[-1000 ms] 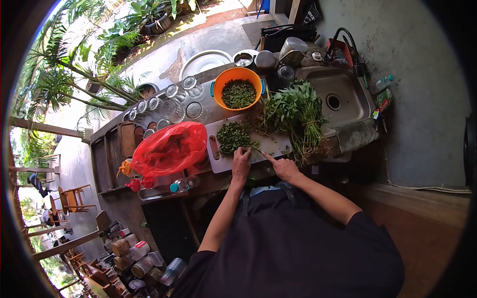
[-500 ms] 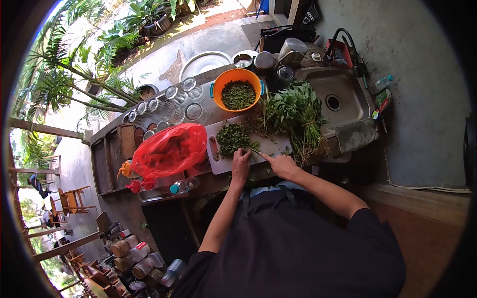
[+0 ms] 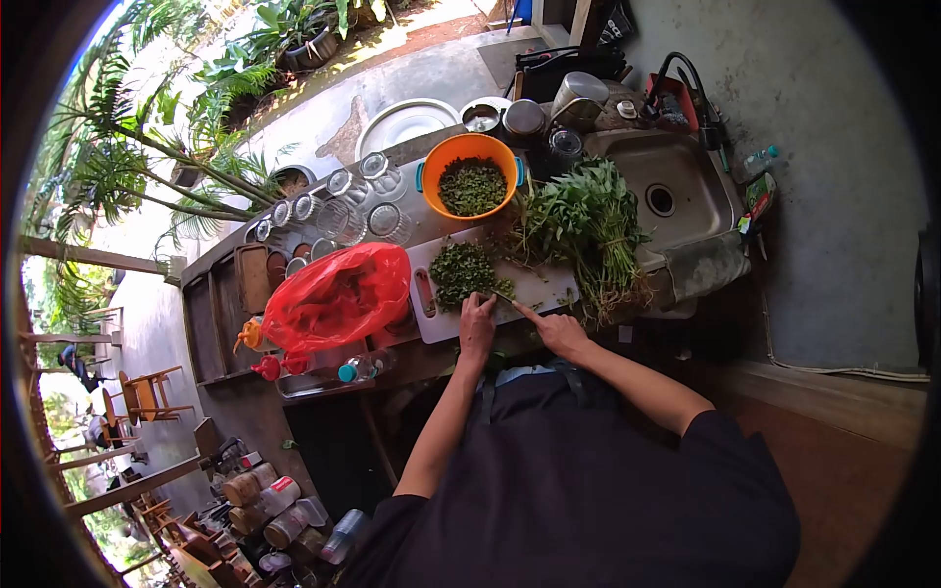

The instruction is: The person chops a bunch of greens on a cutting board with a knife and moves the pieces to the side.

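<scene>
My right hand (image 3: 559,333) is closed round the handle of a knife, whose blade points left toward my other hand. My left hand (image 3: 477,317) is closed, its fingertips pressed down at the lower edge of a pile of chopped greens (image 3: 462,275); what lies under them is too small to make out. The pile sits on a white cutting board (image 3: 542,284). Just right of the board lies a large bunch of leafy stems (image 3: 588,220), roots toward me. An orange colander (image 3: 432,195) with chopped greens in it stands behind the board.
Left of the board is a red plastic bag (image 3: 338,297), with a blue-capped bottle (image 3: 365,367) near it. Upturned glasses (image 3: 389,223) stand behind the bag. A metal sink (image 3: 686,186) is at the right, and metal pots (image 3: 578,96) stand at the back.
The whole view has shifted slightly. My right hand and the knife handle have moved down a little; my left hand stays at the greens.
</scene>
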A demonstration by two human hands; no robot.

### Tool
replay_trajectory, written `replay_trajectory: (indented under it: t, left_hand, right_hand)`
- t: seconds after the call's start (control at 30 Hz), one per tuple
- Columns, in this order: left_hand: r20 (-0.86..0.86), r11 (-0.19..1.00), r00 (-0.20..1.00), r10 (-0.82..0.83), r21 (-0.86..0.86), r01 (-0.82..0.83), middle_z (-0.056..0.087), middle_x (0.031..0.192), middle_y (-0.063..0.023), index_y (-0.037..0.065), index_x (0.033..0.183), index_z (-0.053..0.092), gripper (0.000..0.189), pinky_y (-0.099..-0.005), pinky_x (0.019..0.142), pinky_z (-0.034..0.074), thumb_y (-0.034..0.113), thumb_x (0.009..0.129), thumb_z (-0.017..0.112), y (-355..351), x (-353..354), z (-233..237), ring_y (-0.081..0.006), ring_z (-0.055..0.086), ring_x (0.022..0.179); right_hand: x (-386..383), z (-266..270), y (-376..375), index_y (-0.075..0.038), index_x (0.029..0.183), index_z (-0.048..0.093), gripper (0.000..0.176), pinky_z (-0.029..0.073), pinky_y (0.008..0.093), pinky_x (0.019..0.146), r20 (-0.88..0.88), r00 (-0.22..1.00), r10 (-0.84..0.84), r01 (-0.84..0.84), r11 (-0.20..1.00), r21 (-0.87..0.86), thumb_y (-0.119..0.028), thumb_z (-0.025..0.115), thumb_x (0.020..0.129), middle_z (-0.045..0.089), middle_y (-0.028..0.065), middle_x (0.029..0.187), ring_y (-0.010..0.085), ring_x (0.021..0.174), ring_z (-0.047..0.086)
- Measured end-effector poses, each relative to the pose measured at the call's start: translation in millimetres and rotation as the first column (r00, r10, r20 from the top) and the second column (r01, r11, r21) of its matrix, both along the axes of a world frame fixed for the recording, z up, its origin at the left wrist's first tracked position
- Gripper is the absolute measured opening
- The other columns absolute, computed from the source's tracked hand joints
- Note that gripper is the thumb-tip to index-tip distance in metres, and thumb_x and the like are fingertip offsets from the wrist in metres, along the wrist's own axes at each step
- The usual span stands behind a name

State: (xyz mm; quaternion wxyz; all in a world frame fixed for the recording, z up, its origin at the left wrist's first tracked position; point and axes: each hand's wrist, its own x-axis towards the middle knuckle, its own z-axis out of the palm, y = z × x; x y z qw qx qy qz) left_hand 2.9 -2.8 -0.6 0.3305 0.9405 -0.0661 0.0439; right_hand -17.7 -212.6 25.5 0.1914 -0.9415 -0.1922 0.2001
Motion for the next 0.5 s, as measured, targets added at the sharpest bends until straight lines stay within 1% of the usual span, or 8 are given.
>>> replay_trajectory:
  t: [0.07, 0.17, 0.27, 0.4, 0.47, 0.5]
  left_hand:
    - [0.008, 1.0, 1.0, -0.001, -0.029, 0.001, 0.061, 0.098, -0.0125, 0.004, 0.105, 0.072, 0.031, -0.0407, 0.085, 0.05, -0.005, 0.078, 0.061, 1.2, 0.4, -4.1, -0.0308, 0.059, 0.097]
    - [0.015, 0.999, 1.0, 0.007, -0.042, -0.006, 0.062, 0.097, -0.0121, 0.005, 0.105, 0.073, 0.029, -0.0407, 0.084, 0.05, -0.003, 0.079, 0.063, 1.4, 0.7, -2.9, -0.0307, 0.06, 0.095]
    - [0.018, 0.999, 1.0, 0.007, -0.037, -0.006, 0.062, 0.097, -0.0125, 0.003, 0.102, 0.073, 0.025, -0.0405, 0.083, 0.051, -0.003, 0.08, 0.063, 1.7, 0.6, -1.2, -0.0308, 0.06, 0.096]
    - [0.026, 0.999, 1.0, 0.009, -0.038, -0.008, 0.062, 0.096, -0.012, 0.003, 0.101, 0.073, 0.023, -0.0406, 0.082, 0.051, -0.002, 0.08, 0.063, 1.2, 0.5, -0.7, -0.0304, 0.06, 0.095]
    - [0.014, 0.998, 1.0, 0.021, -0.056, -0.02, 0.062, 0.096, -0.0118, 0.006, 0.104, 0.074, 0.028, -0.041, 0.082, 0.05, -0.002, 0.079, 0.064, 0.5, 0.7, 0.3, -0.0309, 0.061, 0.094]
    - [0.014, 0.998, 1.0, 0.02, -0.057, -0.019, 0.062, 0.096, -0.0118, 0.006, 0.104, 0.074, 0.028, -0.041, 0.082, 0.05, -0.002, 0.079, 0.064, 0.7, 0.4, -1.8, -0.0309, 0.061, 0.094]
  right_hand:
    - [-0.2, 9.5, -2.7, -0.044, 0.155, 0.009, 0.083, 0.055, 0.0546, 0.069, -0.079, 0.997, 0.005, -0.014, 0.994, -0.109, -0.007, 0.044, 0.09, 0.066, 0.0223, 0.077, 0.042, 0.071, 0.067]
    - [0.8, 8.1, -5.2, -0.045, 0.155, 0.007, 0.082, 0.055, 0.0548, 0.07, -0.079, 0.997, 0.018, -0.028, 0.991, -0.128, -0.008, 0.044, 0.092, 0.066, 0.022, 0.078, 0.0419, 0.072, 0.067]
    - [3.0, 5.0, -4.5, -0.045, 0.155, 0.008, 0.081, 0.054, 0.0552, 0.071, -0.037, 0.999, 0.019, -0.023, 0.995, -0.095, -0.008, 0.044, 0.092, 0.066, 0.0223, 0.079, 0.0419, 0.073, 0.067]
    - [5.4, 12.5, -3.7, -0.045, 0.155, 0.01, 0.081, 0.054, 0.055, 0.072, -0.043, 0.999, -0.021, 0.017, 0.996, -0.09, -0.008, 0.044, 0.091, 0.066, 0.0222, 0.078, 0.0419, 0.073, 0.067]
    - [6.5, 22.8, -3.7, -0.045, 0.154, 0.014, 0.08, 0.054, 0.0544, 0.072, -0.068, 0.997, -0.028, 0.024, 0.998, -0.064, -0.009, 0.045, 0.09, 0.066, 0.0219, 0.078, 0.0418, 0.074, 0.067]
    - [6.4, 25.7, -3.0, -0.045, 0.154, 0.014, 0.08, 0.054, 0.0544, 0.072, -0.068, 0.997, -0.029, 0.024, 0.998, -0.065, -0.009, 0.045, 0.09, 0.066, 0.0219, 0.078, 0.0418, 0.074, 0.067]
